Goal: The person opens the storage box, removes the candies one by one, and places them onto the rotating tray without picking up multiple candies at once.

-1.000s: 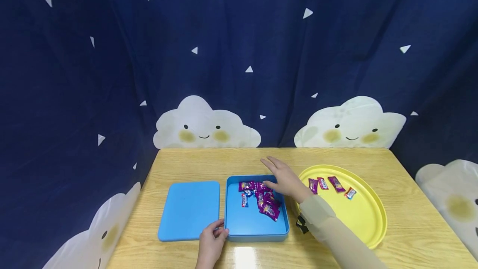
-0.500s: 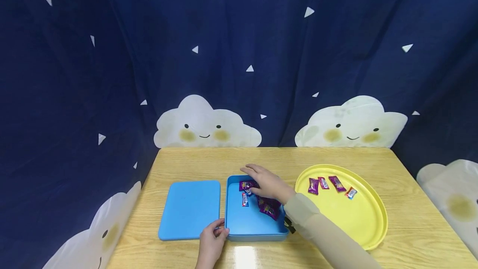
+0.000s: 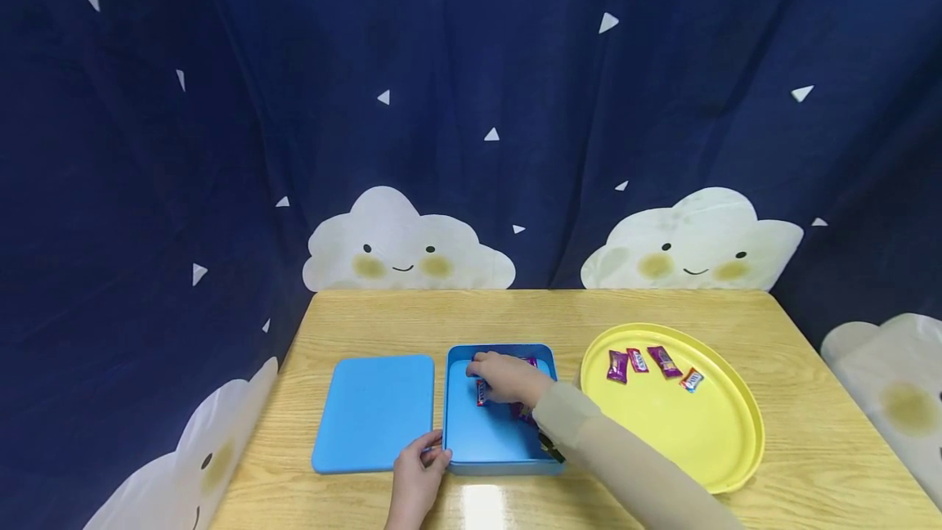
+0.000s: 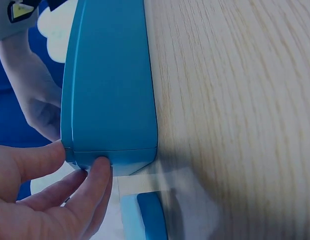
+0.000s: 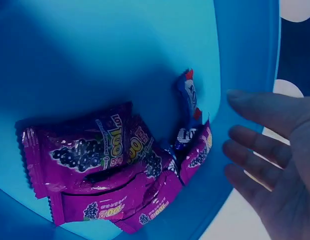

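A blue box (image 3: 508, 469) stands on the wooden table, its top off. My left hand (image 3: 418, 477) holds its near left corner, thumb at the rim and fingers against the outer wall (image 4: 112, 75). Over the inside of the box is my right hand (image 3: 508, 379), with nothing between its loosely bent fingers. It covers part of a pile of purple grape candy packets (image 5: 80, 155) in the head view. A small blue-and-white wrapped candy (image 5: 189, 95) lies beside the pile, close to the right hand's fingertips.
A flat blue lid (image 3: 375, 415) lies left of the box. To the right is a round yellow tray (image 3: 677, 432) bearing several purple candy packets (image 3: 665, 361) and small wrapped candies (image 3: 692, 380). A dark blue curtain (image 3: 441, 145) hangs behind the table.
My right hand has moved left and down into the box, over the candies, and its fingers have bent. The left hand stays at the box corner.
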Action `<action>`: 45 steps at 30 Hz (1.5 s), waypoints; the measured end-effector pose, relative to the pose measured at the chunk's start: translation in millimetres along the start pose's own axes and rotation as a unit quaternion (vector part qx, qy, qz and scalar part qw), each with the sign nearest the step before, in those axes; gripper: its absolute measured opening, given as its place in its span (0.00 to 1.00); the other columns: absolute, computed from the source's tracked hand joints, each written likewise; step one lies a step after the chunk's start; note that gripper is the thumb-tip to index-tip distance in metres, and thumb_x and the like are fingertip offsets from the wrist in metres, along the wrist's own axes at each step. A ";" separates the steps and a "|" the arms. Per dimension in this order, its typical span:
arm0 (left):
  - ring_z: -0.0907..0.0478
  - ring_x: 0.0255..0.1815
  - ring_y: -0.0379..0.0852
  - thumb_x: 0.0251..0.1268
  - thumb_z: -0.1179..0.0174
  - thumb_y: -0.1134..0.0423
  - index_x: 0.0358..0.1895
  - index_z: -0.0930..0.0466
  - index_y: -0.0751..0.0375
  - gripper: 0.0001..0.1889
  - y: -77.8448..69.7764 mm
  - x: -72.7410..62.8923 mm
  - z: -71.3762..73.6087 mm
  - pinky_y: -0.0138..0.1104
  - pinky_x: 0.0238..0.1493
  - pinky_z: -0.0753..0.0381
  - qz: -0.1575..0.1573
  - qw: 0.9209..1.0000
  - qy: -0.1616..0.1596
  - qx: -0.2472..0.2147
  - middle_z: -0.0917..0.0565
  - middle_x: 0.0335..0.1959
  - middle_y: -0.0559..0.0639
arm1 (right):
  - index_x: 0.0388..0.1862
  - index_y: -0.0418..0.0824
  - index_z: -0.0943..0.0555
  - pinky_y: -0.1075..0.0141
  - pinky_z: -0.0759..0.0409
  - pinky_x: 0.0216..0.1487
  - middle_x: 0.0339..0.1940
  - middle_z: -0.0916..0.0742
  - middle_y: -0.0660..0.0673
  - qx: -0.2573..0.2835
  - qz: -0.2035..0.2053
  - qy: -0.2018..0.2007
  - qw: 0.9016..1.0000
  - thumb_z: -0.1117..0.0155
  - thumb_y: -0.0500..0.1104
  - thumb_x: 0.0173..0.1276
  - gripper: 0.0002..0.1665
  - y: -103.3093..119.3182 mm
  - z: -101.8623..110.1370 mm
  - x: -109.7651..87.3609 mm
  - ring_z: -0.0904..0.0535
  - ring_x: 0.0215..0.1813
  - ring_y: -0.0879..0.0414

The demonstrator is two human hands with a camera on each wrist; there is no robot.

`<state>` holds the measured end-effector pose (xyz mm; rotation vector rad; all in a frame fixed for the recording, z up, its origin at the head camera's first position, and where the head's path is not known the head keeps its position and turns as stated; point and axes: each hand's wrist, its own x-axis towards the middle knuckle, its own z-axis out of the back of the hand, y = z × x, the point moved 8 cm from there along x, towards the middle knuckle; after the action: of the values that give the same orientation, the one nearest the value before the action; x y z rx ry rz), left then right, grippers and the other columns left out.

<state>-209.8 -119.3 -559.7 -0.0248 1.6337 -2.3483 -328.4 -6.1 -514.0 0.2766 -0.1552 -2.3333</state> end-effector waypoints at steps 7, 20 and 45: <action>0.20 0.38 0.49 0.54 0.40 0.75 0.49 0.25 0.77 0.18 1.2 0.3 -0.2 0.32 0.35 0.18 0.000 1.000 0.000 -0.004 0.19 0.42 0.65 | 0.51 0.47 0.20 0.61 0.22 0.52 0.45 0.19 0.49 -0.015 -0.037 0.037 0.999 0.33 0.41 0.57 0.20 -2.1 -12.8 7.6 0.22 0.47 0.56; 0.19 0.38 0.50 0.54 0.40 0.74 0.49 0.25 0.77 0.18 2.2 0.8 -0.2 0.31 0.34 0.18 0.005 1.000 0.003 -0.004 0.19 0.41 0.64 | 0.50 0.44 0.19 0.64 0.24 0.54 0.45 0.18 0.48 -0.019 -0.039 0.045 0.998 0.33 0.40 0.57 0.19 -2.3 -29.9 16.1 0.23 0.48 0.57; 0.19 0.38 0.50 0.55 0.40 0.74 0.49 0.26 0.78 0.18 1.1 -0.2 -0.4 0.32 0.35 0.18 -0.004 1.000 0.007 -0.011 0.19 0.41 0.65 | 0.44 0.44 0.19 0.65 0.22 0.52 0.42 0.18 0.48 -0.054 -0.047 0.058 0.996 0.33 0.39 0.57 0.14 -1.6 -38.3 19.2 0.24 0.39 0.59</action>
<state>-209.4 -119.3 -560.8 -0.0202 1.6693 -2.3409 -333.2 -19.9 -554.3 0.3729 0.0413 -2.4016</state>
